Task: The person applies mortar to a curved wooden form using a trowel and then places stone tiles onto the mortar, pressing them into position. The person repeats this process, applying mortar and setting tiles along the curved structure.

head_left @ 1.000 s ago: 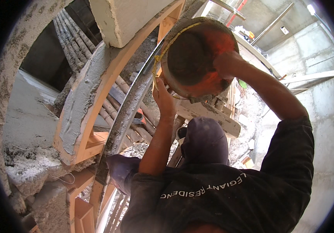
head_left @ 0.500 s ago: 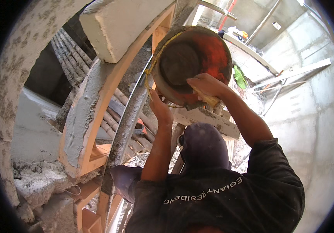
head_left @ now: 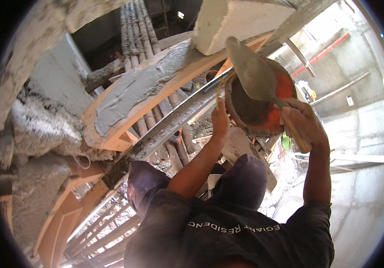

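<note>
The orange pan [head_left: 263, 111], round and caked inside with grey mortar, is held overhead just below the pale block [head_left: 241, 22]. The left hand [head_left: 221, 120] grips its near rim. The right hand [head_left: 302, 123] clenches a mortar-smeared trowel [head_left: 254, 73] whose blade lies across the pan.

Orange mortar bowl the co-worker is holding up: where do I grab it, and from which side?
Probably the bare orange rim at the picture's upper right of the bowl, coming in from that side. The bowl tilts its mouth toward the camera. A co-worker's hand grips the left rim, and the trowel, its handle in the other hand, crosses the mouth.
</note>
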Motion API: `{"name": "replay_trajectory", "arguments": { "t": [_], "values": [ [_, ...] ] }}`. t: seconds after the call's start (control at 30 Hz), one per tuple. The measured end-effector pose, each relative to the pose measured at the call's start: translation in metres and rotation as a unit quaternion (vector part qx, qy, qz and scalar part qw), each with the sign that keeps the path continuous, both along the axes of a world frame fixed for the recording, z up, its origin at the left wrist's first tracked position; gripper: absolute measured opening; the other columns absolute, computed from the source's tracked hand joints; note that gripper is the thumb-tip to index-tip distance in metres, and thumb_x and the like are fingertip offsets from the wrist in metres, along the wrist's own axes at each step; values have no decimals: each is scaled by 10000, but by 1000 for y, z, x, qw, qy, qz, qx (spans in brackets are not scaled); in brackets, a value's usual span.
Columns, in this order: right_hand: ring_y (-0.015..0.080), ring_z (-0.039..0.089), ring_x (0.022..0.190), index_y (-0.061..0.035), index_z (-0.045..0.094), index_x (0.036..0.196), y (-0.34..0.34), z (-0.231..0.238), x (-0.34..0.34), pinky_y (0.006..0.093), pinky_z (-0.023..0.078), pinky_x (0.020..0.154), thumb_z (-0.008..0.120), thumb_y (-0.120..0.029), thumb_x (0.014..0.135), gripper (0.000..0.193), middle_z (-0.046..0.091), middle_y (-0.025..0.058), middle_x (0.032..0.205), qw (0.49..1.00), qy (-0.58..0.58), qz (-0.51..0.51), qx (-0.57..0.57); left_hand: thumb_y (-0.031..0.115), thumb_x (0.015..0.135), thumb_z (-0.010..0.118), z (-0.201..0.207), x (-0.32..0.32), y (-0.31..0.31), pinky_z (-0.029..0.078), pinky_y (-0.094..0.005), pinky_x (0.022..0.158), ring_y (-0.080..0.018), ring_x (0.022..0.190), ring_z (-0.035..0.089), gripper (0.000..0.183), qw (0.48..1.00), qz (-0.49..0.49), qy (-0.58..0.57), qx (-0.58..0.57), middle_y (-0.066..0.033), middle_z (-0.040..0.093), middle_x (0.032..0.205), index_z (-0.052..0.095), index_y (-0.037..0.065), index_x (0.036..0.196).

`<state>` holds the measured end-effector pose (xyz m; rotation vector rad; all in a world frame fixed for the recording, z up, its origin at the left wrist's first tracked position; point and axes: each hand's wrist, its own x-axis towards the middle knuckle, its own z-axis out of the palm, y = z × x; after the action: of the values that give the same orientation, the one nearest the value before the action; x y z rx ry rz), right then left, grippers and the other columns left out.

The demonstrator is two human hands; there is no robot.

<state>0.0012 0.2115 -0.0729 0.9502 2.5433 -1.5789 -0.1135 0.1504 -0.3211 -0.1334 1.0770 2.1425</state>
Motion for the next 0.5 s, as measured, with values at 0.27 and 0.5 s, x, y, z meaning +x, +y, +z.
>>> {"name": "replay_trajectory", "arguments": {
  "t": [0.27,0.5],
  "values": [
    [341,608,774,-28,572,1018,-52,-23,-97,445,492,726,572,-239,822,289,598,171,890,787,18,246,565,462,961,381,11,10,-11,437,-289,658,-134,749,549,525,999,1,52,5,-58,588,842,581,-4,1097],
    [325,591,893,-93,544,1157,-98,-57,-102,438,488,723,655,-236,782,416,507,129,980,812,-25,239,532,306,972,425,-11,11,-15,479,-291,763,-145,920,593,391,948,53,308,-67,-101,621,1023,525,0,1193]
  ]
}}
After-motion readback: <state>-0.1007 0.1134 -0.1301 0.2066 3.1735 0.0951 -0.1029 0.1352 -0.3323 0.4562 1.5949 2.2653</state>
